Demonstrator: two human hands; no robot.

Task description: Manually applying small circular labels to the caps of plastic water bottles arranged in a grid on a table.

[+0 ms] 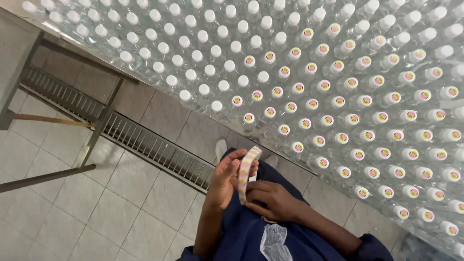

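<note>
My left hand (227, 178) holds a long strip of round pink-and-yellow stickers (246, 169) upright in front of my body. My right hand (271, 199) grips the lower part of the same strip with its fingers curled. Both hands are just below the near edge of a table packed with clear plastic bottles with white caps (270, 67). The capped bottles on the right (382, 125) carry round stickers on top; those at the upper left (159, 48) have plain white caps.
A metal floor drain grate (121, 128) runs across the tiled floor at left. The table's metal legs (99, 123) and a wooden stick (48, 119) stand beside it. A clear plastic piece (275, 241) hangs on my dark blue clothing.
</note>
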